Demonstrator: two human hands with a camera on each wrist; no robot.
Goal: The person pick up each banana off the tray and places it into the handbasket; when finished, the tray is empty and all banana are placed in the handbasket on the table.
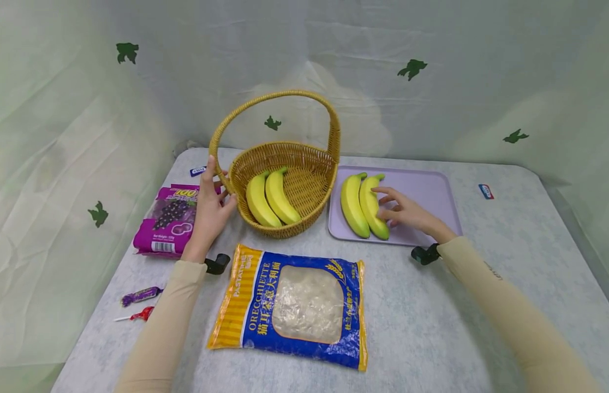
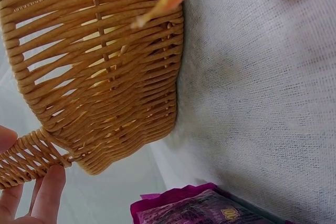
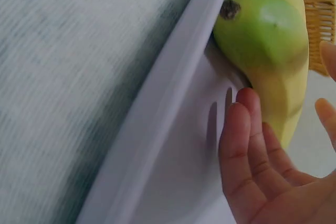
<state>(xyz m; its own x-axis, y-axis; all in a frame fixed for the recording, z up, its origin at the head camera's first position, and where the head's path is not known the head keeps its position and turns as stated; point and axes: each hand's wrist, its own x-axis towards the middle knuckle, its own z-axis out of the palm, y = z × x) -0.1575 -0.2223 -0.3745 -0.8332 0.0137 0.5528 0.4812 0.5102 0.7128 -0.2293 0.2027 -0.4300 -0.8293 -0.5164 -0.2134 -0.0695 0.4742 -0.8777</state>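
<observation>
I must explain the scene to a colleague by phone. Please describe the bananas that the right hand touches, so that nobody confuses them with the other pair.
Start from the woven wicker basket with the tall handle. Directly beside it lies a flat lilac plastic tray; the pair of yellow bananas with green tips lies at its basket-side edge, under the right hand. The other yellow banana pair lies inside the basket.

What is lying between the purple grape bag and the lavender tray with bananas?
The wicker basket, holding two bananas, with the left hand at its handle base; the head view shows it.
</observation>
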